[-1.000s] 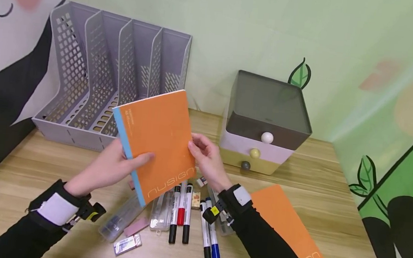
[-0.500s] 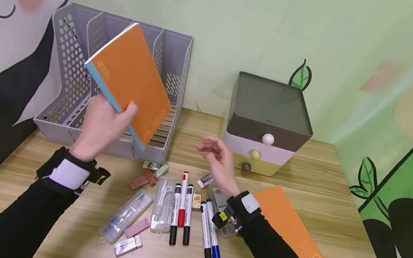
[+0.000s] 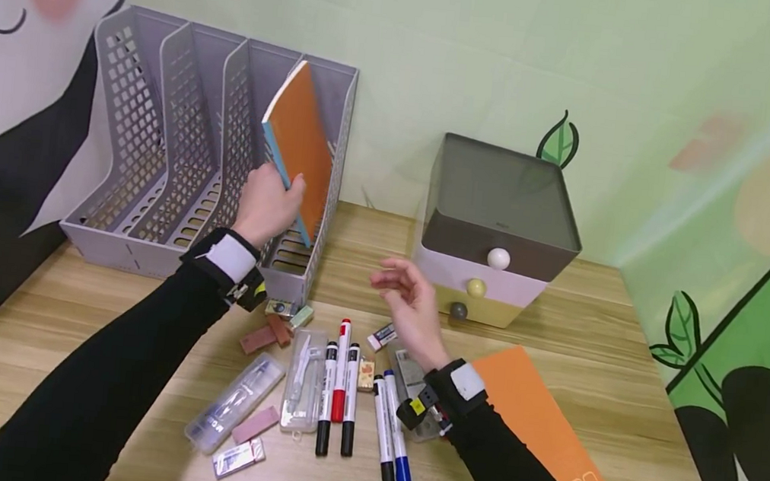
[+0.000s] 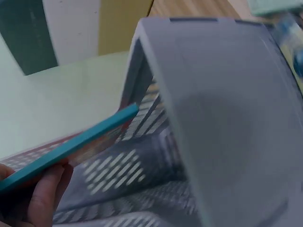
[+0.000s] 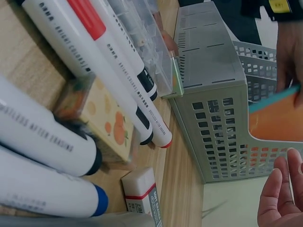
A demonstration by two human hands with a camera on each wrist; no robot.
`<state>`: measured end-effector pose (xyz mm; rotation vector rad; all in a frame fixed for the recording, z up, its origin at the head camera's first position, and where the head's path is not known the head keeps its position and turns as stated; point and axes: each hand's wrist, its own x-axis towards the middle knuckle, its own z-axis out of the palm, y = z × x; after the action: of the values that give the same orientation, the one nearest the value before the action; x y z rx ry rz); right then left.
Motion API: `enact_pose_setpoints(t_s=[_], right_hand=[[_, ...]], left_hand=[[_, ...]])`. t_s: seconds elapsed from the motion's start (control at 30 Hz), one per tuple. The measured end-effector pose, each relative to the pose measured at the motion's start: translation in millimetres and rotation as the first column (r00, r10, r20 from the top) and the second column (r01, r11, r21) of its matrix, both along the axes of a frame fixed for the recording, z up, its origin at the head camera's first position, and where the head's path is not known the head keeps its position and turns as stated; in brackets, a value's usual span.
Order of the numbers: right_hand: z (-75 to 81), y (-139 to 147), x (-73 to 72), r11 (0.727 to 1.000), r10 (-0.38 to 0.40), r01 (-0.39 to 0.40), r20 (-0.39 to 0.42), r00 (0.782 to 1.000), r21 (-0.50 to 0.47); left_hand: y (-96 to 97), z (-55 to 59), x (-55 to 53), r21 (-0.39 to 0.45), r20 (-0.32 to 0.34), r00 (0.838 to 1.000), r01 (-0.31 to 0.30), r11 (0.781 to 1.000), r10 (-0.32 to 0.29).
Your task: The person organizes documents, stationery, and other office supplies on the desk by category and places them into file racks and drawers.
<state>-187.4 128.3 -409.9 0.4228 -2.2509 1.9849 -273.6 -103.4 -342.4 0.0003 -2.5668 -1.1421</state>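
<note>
My left hand (image 3: 267,203) grips an orange notebook (image 3: 301,138) by its blue spine. The notebook stands tilted inside the rightmost compartment of the grey file organizer (image 3: 184,261), spine toward me. In the left wrist view the blue spine (image 4: 90,137) crosses the compartment opening, with fingers (image 4: 45,196) beneath it. My right hand (image 3: 413,308) is held over the table, fingers loosely bent, with nothing in it. Its fingers (image 5: 284,184) show at the lower right of the right wrist view. A second orange notebook (image 3: 541,422) lies flat on the table, partly under my right forearm.
Markers (image 3: 341,374), clear plastic cases (image 3: 236,403) and erasers (image 3: 238,457) lie between my forearms. A stacked drawer box (image 3: 503,220) with round knobs stands at the right rear. Behind everything is a printed green backdrop (image 3: 405,13).
My left hand has carried the orange notebook up and left from in front of me, then right into the organizer's rightmost compartment. My right hand has let go of it and moved slightly right.
</note>
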Motion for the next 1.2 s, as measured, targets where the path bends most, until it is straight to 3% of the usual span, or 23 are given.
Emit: enact_pose_setpoints(t_s=[0.27,0.43,0.57,0.73,0.87,0.97,1.07,1.2], right_hand=[[-2.1,-2,1.0,1.000,0.010,-0.011,0.017,1.000,0.029],[-3.2,-3,2.6,0.999,0.013,-0.014,0.030,0.999,0.045],[-5.1,-3,2.6,0.998,0.022,-0.023,0.035,0.999,0.050],[-6.2,-2,2.6,0.998,0.040,-0.042,0.034,0.999,0.047],[-7.0,1,3.0,0.998,0.049,-0.050,0.024,0.999,0.038],[-6.8,5,3.9,0.997,0.049,-0.050,0.017,0.999,0.053],[-5.4,10,5.4,0.996,0.048,-0.049,0.010,0.999,0.080],[-3.8,15,7.4,0.993,0.053,-0.054,0.011,0.999,0.104]], left_hand=[[19.4,-27.0,-35.0,0.034,0.077,0.995,-0.070,0.997,0.067],[21.6,-35.4,-43.6,0.065,0.089,0.992,-0.096,0.993,0.090],[19.4,-44.5,-46.3,0.080,0.157,0.986,-0.067,0.995,0.054],[8.6,-49.9,-40.5,0.090,0.236,0.970,0.033,0.995,-0.054],[-5.0,-39.7,-25.5,0.072,0.313,0.942,0.102,0.992,-0.120],[-14.2,-30.1,-13.9,0.003,0.339,0.931,0.147,0.989,-0.139],[-18.8,-24.2,-6.7,-0.078,0.310,0.940,0.176,0.981,-0.143],[-19.2,-23.2,-5.7,-0.151,0.251,0.960,0.166,0.974,-0.125]])
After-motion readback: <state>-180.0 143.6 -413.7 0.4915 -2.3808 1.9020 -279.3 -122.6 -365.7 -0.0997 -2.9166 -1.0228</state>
